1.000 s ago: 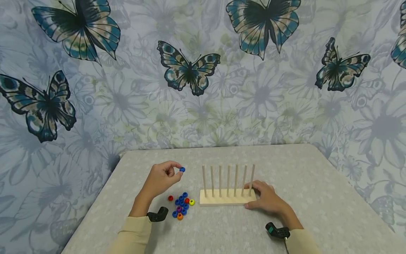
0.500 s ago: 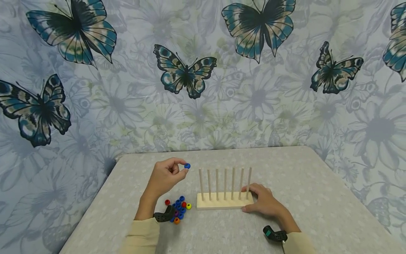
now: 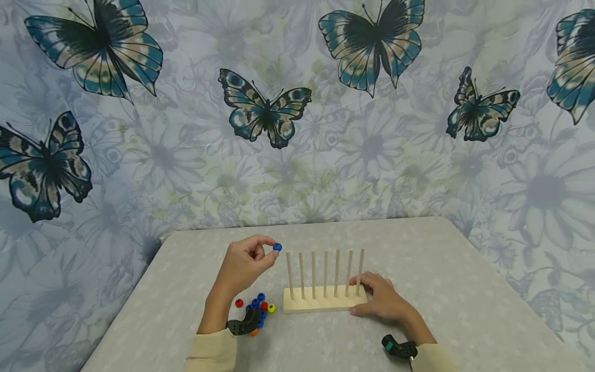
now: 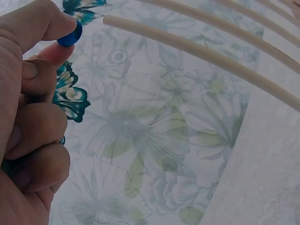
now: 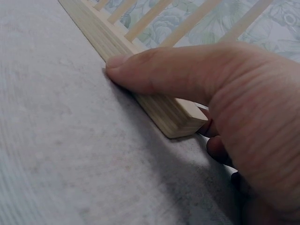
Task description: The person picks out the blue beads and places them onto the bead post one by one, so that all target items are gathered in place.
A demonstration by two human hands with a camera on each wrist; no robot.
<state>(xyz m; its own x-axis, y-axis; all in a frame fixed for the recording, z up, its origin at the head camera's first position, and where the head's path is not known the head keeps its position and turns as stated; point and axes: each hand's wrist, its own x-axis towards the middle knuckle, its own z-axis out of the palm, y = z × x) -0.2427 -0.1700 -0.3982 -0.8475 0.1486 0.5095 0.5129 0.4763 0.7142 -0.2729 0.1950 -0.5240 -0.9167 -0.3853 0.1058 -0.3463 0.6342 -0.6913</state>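
Between thumb and forefinger my left hand (image 3: 245, 264) pinches a blue bead (image 3: 277, 247), held in the air just left of the top of the leftmost peg (image 3: 290, 275). The left wrist view shows the same bead (image 4: 70, 35) at the fingertips, a small gap from the peg's tip (image 4: 110, 19), other fingers curled. A pale wooden base (image 3: 321, 306) carries a row of several upright pegs, none with a bead. My right hand (image 3: 382, 298) grips the base's right end, its thumb along the near side (image 5: 159, 70) of the wood (image 5: 178, 122).
Loose beads lie left of the base, partly hidden by the left wrist's black camera (image 3: 244, 323): a red bead (image 3: 239, 303), a yellow bead (image 3: 271, 308), an orange one and several blue ones. The cloth-covered table (image 3: 418, 248) meets a butterfly-patterned wall (image 3: 372, 150).
My left hand has carried the blue bead rightward, close to the leftmost peg. The right hand keeps its grip on the base; the whole head view has shifted slightly.
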